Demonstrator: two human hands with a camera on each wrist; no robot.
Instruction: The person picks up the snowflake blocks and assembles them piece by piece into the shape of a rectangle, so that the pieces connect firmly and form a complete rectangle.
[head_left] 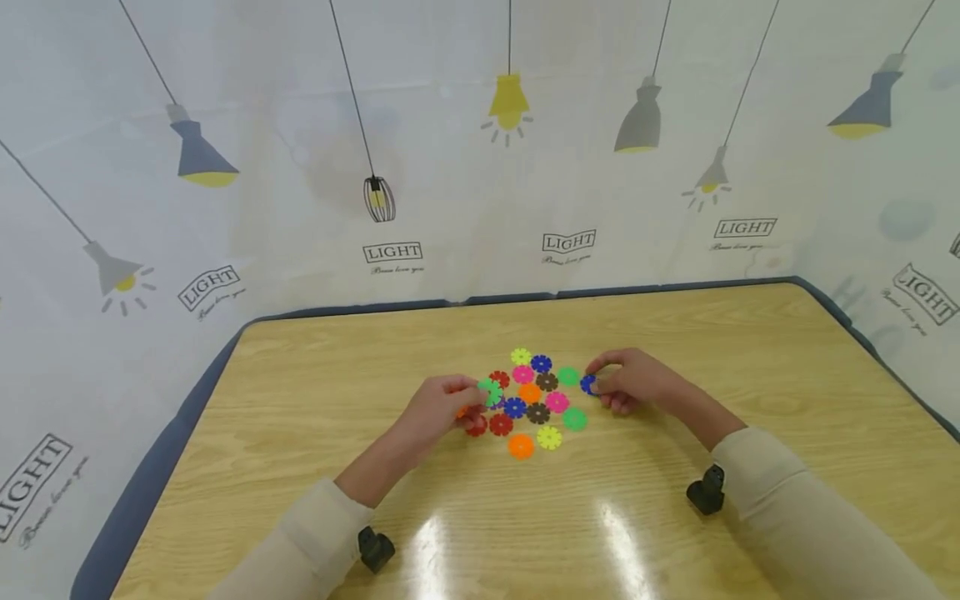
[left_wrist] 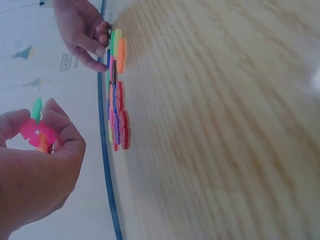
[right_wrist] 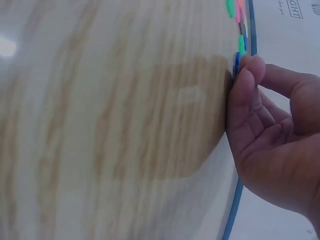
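Note:
My left hand (head_left: 442, 407) pinches several joined notched plastic discs above the table's left side of the pile. In the left wrist view the joined piece shows a pink disc (left_wrist: 37, 132), a green disc (left_wrist: 36, 110) and an orange disc (left_wrist: 43, 144). At the pile's right edge, my right hand (head_left: 633, 382) has thumb and fingertips on a blue notched disc (head_left: 588, 384) low at the tabletop. In the right wrist view the fingertips mostly cover that blue disc (right_wrist: 237, 61). Between the hands lie loose discs, among them a brown disc (head_left: 537, 413) and a yellow disc (head_left: 549, 437).
The discs lie flat on a wood-grain table (head_left: 300, 417) with a dark blue edge. Behind it hangs a white cloth (head_left: 450, 150) printed with lamps. A small black camera (head_left: 707, 490) sits at the right wrist, another black camera (head_left: 375, 549) at the left.

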